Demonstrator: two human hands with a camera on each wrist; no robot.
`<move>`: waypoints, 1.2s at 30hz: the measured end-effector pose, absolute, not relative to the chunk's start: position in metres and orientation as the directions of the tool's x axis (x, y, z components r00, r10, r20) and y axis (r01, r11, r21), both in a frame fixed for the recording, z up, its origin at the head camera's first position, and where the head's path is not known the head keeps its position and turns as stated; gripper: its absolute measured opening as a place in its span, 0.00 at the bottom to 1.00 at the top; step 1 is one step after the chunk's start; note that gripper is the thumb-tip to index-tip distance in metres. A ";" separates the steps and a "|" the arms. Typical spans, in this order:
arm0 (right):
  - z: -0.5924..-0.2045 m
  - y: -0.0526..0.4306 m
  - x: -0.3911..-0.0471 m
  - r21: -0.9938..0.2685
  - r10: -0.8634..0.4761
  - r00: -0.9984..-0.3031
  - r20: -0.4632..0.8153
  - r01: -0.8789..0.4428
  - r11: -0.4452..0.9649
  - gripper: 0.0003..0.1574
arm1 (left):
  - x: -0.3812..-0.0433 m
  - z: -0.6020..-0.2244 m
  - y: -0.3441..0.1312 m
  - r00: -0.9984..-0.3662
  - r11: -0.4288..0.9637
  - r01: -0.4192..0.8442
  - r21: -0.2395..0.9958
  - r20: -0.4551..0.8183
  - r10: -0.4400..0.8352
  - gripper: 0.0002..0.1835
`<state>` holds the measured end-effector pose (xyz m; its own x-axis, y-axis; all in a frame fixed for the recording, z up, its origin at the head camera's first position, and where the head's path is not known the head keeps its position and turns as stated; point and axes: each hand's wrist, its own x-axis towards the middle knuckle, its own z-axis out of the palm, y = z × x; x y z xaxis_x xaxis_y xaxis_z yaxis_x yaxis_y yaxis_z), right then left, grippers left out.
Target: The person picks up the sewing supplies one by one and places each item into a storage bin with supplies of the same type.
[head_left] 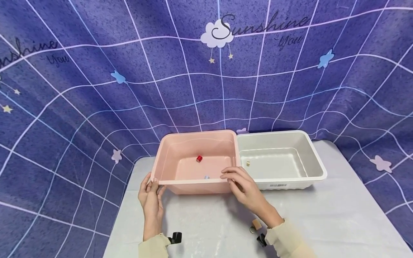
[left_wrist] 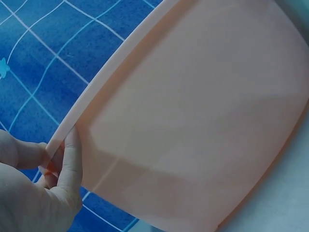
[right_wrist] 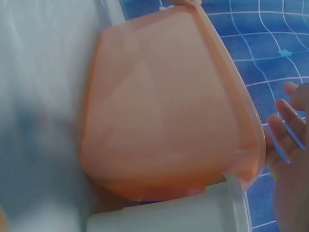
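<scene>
A pink plastic bin [head_left: 200, 187] stands on the table, its long side towards me. My left hand [head_left: 151, 202] pinches the rim at its front left corner; in the left wrist view, the thumb and fingers lie on either side of the rim. My right hand [head_left: 243, 188] hovers over the front right corner with loosely bent fingers, fingertips right at the rim and nothing held. Inside the bin lie a small red cylinder [head_left: 199, 158], like a thread spool, and a pale blue piece [head_left: 206, 177], partly hidden by the front wall.
A white bin [head_left: 290, 183] adjoins the pink one on the right, with a small gold piece [head_left: 248, 163] inside. Near my right wrist, a tan block [head_left: 256, 224] and a small ring-shaped item [head_left: 252, 229] lie on the white-covered table [head_left: 200, 229]. A purple gridded curtain [head_left: 180, 86] hangs behind.
</scene>
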<state>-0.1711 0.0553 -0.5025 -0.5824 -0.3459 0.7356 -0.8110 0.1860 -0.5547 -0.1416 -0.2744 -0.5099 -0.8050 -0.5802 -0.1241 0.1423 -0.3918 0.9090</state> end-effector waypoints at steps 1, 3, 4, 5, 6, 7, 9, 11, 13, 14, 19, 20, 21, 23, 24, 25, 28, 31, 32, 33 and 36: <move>-0.504 0.056 -0.170 -0.551 -0.330 -0.576 0.748 -0.816 0.177 0.21 | -0.142 -0.510 -0.274 -0.804 -0.392 0.139 0.909 -0.128 -0.581 0.26; -0.507 0.057 -0.169 -0.545 -0.301 -0.567 0.767 -0.823 0.161 0.23 | -0.142 -0.510 -0.273 -0.804 -0.392 0.134 0.910 -0.131 -0.580 0.27; -0.508 0.057 -0.168 -0.549 -0.290 -0.570 0.769 -0.821 0.158 0.24 | -0.142 -0.510 -0.273 -0.804 -0.391 0.133 0.911 -0.132 -0.579 0.27; -0.510 0.058 -0.167 -0.551 -0.281 -0.571 0.771 -0.820 0.154 0.24 | -0.142 -0.510 -0.273 -0.805 -0.390 0.131 0.912 -0.131 -0.578 0.27; -0.511 0.059 -0.166 -0.557 -0.273 -0.576 0.770 -0.816 0.152 0.25 | -0.142 -0.509 -0.273 -0.806 -0.388 0.130 0.912 -0.131 -0.577 0.27; -0.513 0.060 -0.165 -0.563 -0.270 -0.582 0.767 -0.813 0.151 0.26 | -0.143 -0.509 -0.273 -0.806 -0.389 0.130 0.912 -0.132 -0.577 0.27; -0.515 0.062 -0.163 -0.570 -0.265 -0.589 0.764 -0.808 0.152 0.26 | -0.143 -0.510 -0.273 -0.807 -0.390 0.130 0.911 -0.131 -0.576 0.27; -0.518 0.064 -0.161 -0.576 -0.260 -0.594 0.762 -0.804 0.149 0.26 | -0.142 -0.510 -0.273 -0.806 -0.395 0.131 0.909 -0.135 -0.577 0.27; -0.522 0.065 -0.159 -0.579 -0.250 -0.597 0.762 -0.802 0.151 0.27 | -0.142 -0.511 -0.274 -0.804 -0.401 0.129 0.907 -0.142 -0.578 0.27; -0.523 0.066 -0.158 -0.578 -0.244 -0.597 0.764 -0.802 0.151 0.27 | -0.141 -0.511 -0.274 -0.803 -0.402 0.127 0.907 -0.144 -0.578 0.27; -0.532 0.067 -0.155 -0.574 -0.204 -0.589 0.782 -0.808 0.133 0.30 | -0.141 -0.510 -0.274 -0.807 -0.389 0.109 0.915 -0.147 -0.572 0.27; -0.533 0.068 -0.154 -0.574 -0.198 -0.588 0.784 -0.809 0.128 0.31 | -0.142 -0.510 -0.274 -0.808 -0.386 0.106 0.916 -0.146 -0.571 0.27; -0.534 0.068 -0.153 -0.574 -0.194 -0.587 0.786 -0.810 0.120 0.31 | -0.142 -0.509 -0.273 -0.809 -0.384 0.106 0.917 -0.144 -0.569 0.27; -0.537 0.070 -0.151 -0.580 -0.190 -0.591 0.784 -0.806 0.114 0.33 | -0.143 -0.508 -0.273 -0.810 -0.388 0.112 0.915 -0.142 -0.569 0.27; -0.539 0.070 -0.149 -0.584 -0.189 -0.595 0.781 -0.803 0.116 0.33 | -0.143 -0.508 -0.273 -0.809 -0.391 0.116 0.913 -0.142 -0.571 0.27; -0.540 0.071 -0.148 -0.589 -0.189 -0.601 0.777 -0.799 0.123 0.33 | -0.143 -0.507 -0.273 -0.808 -0.393 0.121 0.912 -0.140 -0.572 0.27; -0.546 0.074 -0.143 -0.612 -0.189 -0.632 0.752 -0.775 0.157 0.31 | -0.144 -0.508 -0.274 -0.805 -0.401 0.132 0.906 -0.138 -0.576 0.27; -0.552 0.077 -0.139 -0.635 -0.185 -0.667 0.722 -0.745 0.204 0.28 | -0.143 -0.509 -0.274 -0.806 -0.403 0.129 0.906 -0.141 -0.575 0.26; -0.554 0.079 -0.138 -0.639 -0.185 -0.674 0.715 -0.737 0.219 0.27 | -0.143 -0.509 -0.274 -0.806 -0.403 0.127 0.906 -0.143 -0.575 0.27; -0.556 0.080 -0.137 -0.640 -0.187 -0.680 0.709 -0.732 0.235 0.26 | -0.142 -0.510 -0.274 -0.806 -0.404 0.125 0.906 -0.145 -0.574 0.27; -0.561 0.084 -0.133 -0.649 -0.209 -0.707 0.676 -0.705 0.284 0.22 | -0.140 -0.509 -0.274 -0.805 -0.400 0.128 0.908 -0.141 -0.577 0.27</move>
